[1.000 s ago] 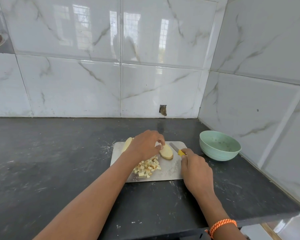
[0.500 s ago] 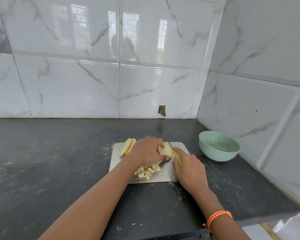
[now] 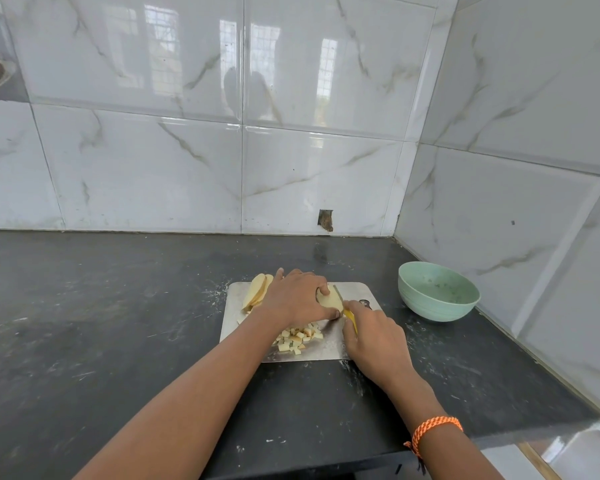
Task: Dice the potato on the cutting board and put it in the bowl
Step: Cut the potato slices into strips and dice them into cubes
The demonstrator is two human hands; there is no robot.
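On the board: I see a potato piece (image 3: 329, 300) lying on the metal cutting board (image 3: 347, 344), which sits on the dark bench (image 3: 118, 323) at centre.
Left hand: my left hand (image 3: 297, 297) arches over the piece, fingertips and thumb pinching it down; this grip grasps the potato.
Right hand: my right hand (image 3: 374, 341) is clenched round the yellow handle of the knife (image 3: 343, 306), just right of the piece.
Key relation: the blade touches the right edge of the piece, running near to far, roughly along its long axis as far as I can tell. The left fingers lie just left of the blade, so I judge the next cut needs them kept tucked.
Slices: a stack of uncut slices (image 3: 255, 294) leans at the far-left corner of the board, partly hidden behind the left hand.
Dice: a heap of diced cubes (image 3: 297, 337) sits on the near side of the board, below my left wrist.
Bowl: the green bowl (image 3: 437, 289) stands on the bench to the right, apart from the board and nearer my right hand; I see no potato in it.
Progress: I judge dicing partly done, transfer not yet begun.
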